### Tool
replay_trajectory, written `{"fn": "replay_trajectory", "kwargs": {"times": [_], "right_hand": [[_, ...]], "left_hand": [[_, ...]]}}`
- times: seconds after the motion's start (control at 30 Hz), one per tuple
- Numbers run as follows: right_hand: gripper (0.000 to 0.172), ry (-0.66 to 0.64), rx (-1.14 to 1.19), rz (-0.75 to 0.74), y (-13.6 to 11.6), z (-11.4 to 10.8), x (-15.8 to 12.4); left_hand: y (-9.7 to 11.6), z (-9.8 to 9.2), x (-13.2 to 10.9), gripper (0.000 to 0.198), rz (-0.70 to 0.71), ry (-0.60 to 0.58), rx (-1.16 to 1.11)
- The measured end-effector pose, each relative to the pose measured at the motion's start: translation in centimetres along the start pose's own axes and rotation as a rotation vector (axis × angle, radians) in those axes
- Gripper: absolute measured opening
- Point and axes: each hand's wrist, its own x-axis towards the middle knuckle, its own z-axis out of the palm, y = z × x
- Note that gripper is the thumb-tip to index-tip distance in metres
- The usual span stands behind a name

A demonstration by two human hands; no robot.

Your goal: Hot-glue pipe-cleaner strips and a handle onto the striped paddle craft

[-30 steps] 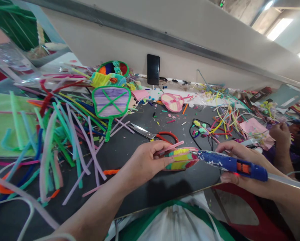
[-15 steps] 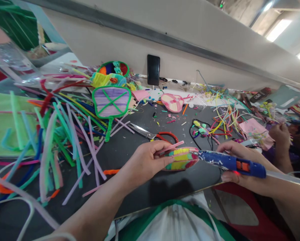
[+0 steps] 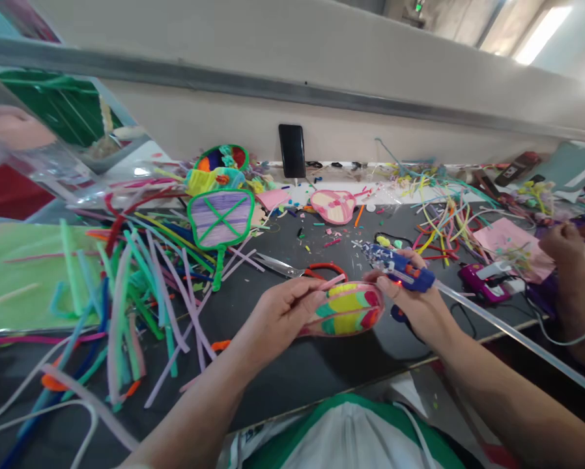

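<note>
Head, fan (image 3: 347,314) in left grip (image 3: 279,317), glue-gun (image 3: 402,271) alongside

Woven disc (image 3: 348,311) over the near part of the counter (image 3: 322,371), between left hand (image 3: 283,312) and right hand (image 3: 414,306). Glue gun (image 3: 400,270) in the right hand, behind the disc's right edge. Scissors (image 3: 297,268) behind the disc. Stem heap (image 3: 126,286) at left. Phone (image 3: 292,151) against the back wall.

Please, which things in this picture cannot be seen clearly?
Head view only:
- glue gun handle: covered by the right hand.
- colourful woven disc left rim: under fingers of the left hand.
- glue stick end: cut off by the right edge.
- co-worker's hand: what it holds is blurred.
</note>
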Motion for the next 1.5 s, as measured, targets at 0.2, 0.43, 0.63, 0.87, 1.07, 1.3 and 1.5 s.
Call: {"fn": "replay_trajectory", "kwargs": {"times": [0.2,0.43,0.63,0.87,1.07,1.3,1.5], "right_hand": [[0.042,0.074,0.094,0.011,1.2,1.1,-0.9],[0.041,0.079,0.170,0.013,1.5,1.4,-1.3],[0.042,0.084,0.168,0.057,0.5,1.6,-1.6],[0.045,0.058,0.158,0.018,0.8,1.4,-1.6],[0.044,0.067,0.173,0.026,0.9,1.5,-1.6],[0.047,0.072,0.156,0.009,1.8,1.3,-1.5],[0.044,0.062,0.148,-0.003,2.1,1.1,-1.4]], "left_hand": [[0.6,0.5,-0.3,0.032,0.061,0.119,0.161],[1.3,0.6,-1.4,0.023,0.057,0.194,0.341],[3.4,-0.7,-2.7,0.017,0.183,0.211,0.549],[6.2,-0.7,-3.1,0.021,0.321,0.141,0.904],[7.1,0.0,-2.6,0.024,0.345,0.085,1.109],[7.7,0.6,-2.3,0.022,0.343,0.073,1.177],[7.7,1.0,-2.1,0.020,0.326,0.062,1.177]]}}
